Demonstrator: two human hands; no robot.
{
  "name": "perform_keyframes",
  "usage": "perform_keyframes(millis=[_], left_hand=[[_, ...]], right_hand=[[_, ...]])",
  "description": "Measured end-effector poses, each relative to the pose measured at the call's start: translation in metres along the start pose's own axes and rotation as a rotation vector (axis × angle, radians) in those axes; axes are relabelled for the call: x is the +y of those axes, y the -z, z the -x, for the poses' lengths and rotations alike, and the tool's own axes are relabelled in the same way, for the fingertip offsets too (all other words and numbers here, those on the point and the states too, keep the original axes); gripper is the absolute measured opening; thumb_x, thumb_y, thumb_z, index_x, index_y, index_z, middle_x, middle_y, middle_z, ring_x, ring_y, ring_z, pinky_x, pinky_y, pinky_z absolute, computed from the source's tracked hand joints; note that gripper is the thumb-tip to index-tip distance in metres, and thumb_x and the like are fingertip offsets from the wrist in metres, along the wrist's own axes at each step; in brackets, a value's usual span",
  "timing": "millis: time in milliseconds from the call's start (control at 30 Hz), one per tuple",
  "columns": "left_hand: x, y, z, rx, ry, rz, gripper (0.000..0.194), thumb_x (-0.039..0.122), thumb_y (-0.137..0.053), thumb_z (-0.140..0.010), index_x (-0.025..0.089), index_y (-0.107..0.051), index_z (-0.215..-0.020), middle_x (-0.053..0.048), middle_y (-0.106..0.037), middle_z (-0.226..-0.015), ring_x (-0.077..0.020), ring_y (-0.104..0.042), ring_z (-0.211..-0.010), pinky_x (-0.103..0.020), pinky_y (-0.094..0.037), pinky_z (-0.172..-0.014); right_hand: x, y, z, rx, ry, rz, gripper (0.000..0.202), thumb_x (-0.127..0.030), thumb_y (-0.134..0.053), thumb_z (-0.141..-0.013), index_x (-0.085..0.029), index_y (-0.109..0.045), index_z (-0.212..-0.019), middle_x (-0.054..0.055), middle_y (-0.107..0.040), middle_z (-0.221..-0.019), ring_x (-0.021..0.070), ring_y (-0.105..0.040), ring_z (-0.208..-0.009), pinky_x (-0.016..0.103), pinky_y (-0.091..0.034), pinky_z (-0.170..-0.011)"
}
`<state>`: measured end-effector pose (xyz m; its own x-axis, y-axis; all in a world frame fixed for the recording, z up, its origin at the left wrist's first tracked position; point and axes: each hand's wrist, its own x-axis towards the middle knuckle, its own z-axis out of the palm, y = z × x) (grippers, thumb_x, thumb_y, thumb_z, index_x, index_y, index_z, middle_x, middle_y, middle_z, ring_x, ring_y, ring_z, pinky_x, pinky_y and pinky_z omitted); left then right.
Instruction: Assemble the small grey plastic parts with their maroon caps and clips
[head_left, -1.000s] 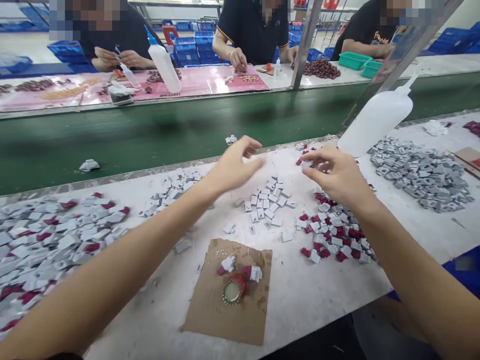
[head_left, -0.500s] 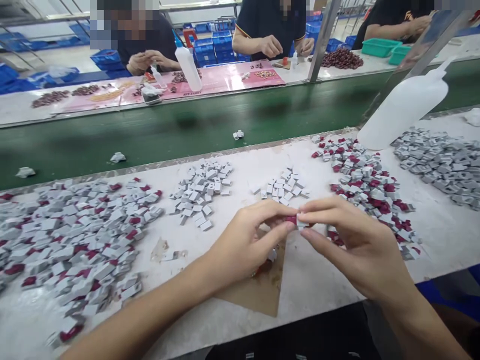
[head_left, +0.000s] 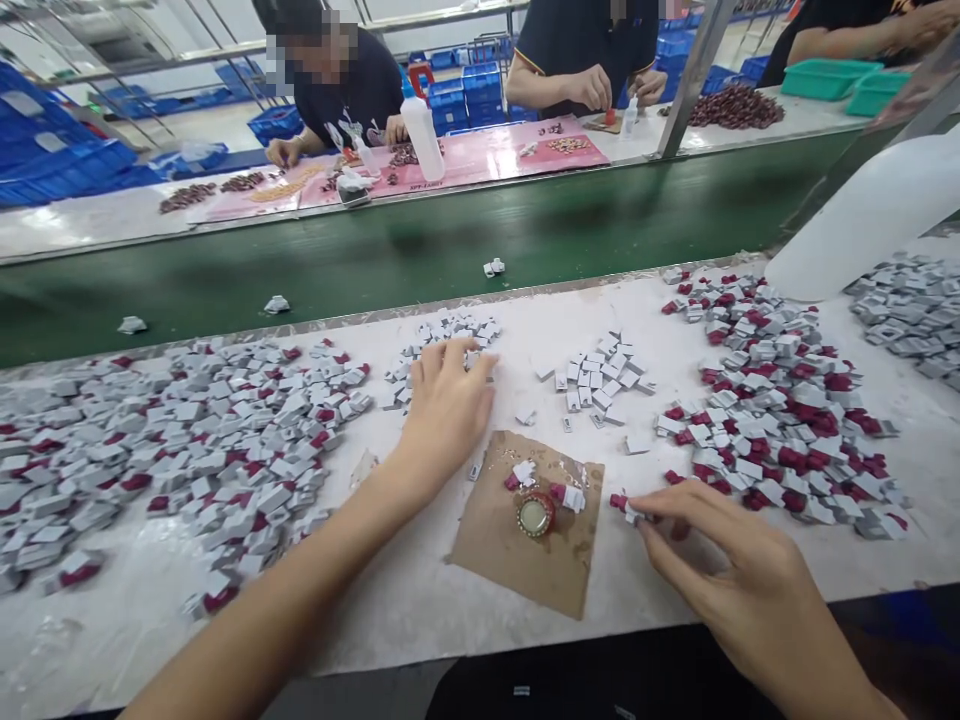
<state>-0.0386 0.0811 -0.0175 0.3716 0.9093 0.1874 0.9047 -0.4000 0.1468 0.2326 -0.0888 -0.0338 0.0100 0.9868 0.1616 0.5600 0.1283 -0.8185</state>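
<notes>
My left hand reaches over a small pile of grey blocks, its fingers apart and the fingertips partly hidden. Between the thumb and fingers of my right hand is a small grey and maroon plastic piece, held just right of a brown cardboard square. On the cardboard stands a red, crimped bottle cap, with one grey and maroon piece beside it and another behind it. A second small pile of grey blocks lies beyond the cardboard.
A broad heap of grey and maroon pieces covers the left; another heap lies right. A large white bottle leans at the right. Past the table runs a green belt carrying several small pieces. Co-workers sit across it.
My hands have parted. The left moved left and away to the small grey pile; the right moved down and slightly right, keeping the piece. The camera view has turned left.
</notes>
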Motion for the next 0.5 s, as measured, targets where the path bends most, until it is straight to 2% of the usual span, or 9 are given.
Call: perform_keyframes(millis=[133,233,300,367,500], left_hand=[[-0.011,-0.007,-0.013,0.022,0.012,-0.036,0.022,0.010,-0.064,-0.106,0.013,-0.080,-0.120,-0.026,-0.067,-0.154,-0.0509,-0.054,-0.142,-0.068,-0.048,-0.111],[-0.012,-0.002,-0.010,0.030,-0.046,0.109,0.012,0.015,-0.063,-0.107,0.020,-0.074,-0.107,-0.018,-0.078,-0.134,-0.0429,-0.062,-0.134,-0.063,-0.048,-0.112],[-0.010,0.007,0.000,0.026,-0.064,0.263,0.008,0.017,-0.065,-0.106,0.022,-0.071,-0.109,-0.011,-0.081,-0.118,-0.0343,-0.070,-0.119,-0.055,-0.052,-0.109],[-0.006,0.019,0.014,0.049,-0.033,0.400,0.011,0.020,-0.067,-0.103,0.023,-0.070,-0.113,-0.006,-0.080,-0.108,-0.0271,-0.073,-0.103,-0.045,-0.056,-0.100],[-0.001,0.040,0.050,0.052,0.034,0.459,0.010,0.023,-0.063,-0.104,0.024,-0.073,-0.103,-0.002,-0.075,-0.092,-0.0221,-0.069,-0.086,-0.035,-0.054,-0.080]], right_hand=[[0.003,-0.005,0.014,0.011,-0.039,0.064,0.011,-0.028,-0.069,-0.111,-0.031,-0.080,-0.115,0.004,-0.077,-0.106,0.0204,-0.076,-0.085,0.030,-0.060,-0.071],[0.003,-0.002,0.014,0.020,-0.049,0.091,0.010,-0.027,-0.069,-0.111,-0.029,-0.079,-0.111,0.004,-0.076,-0.102,0.0207,-0.074,-0.083,0.032,-0.061,-0.071],[-0.002,-0.001,0.009,0.019,-0.048,0.041,0.013,-0.025,-0.070,-0.110,-0.031,-0.081,-0.115,0.003,-0.076,-0.099,0.0195,-0.073,-0.078,0.031,-0.061,-0.069],[-0.012,-0.003,0.002,0.026,-0.008,-0.047,0.019,-0.022,-0.073,-0.109,-0.033,-0.084,-0.120,0.002,-0.078,-0.101,0.0183,-0.074,-0.080,0.029,-0.063,-0.070],[-0.035,-0.018,-0.013,0.025,0.109,-0.197,0.026,-0.013,-0.072,-0.107,-0.031,-0.086,-0.121,0.002,-0.081,-0.106,0.0171,-0.080,-0.092,0.025,-0.067,-0.076]])
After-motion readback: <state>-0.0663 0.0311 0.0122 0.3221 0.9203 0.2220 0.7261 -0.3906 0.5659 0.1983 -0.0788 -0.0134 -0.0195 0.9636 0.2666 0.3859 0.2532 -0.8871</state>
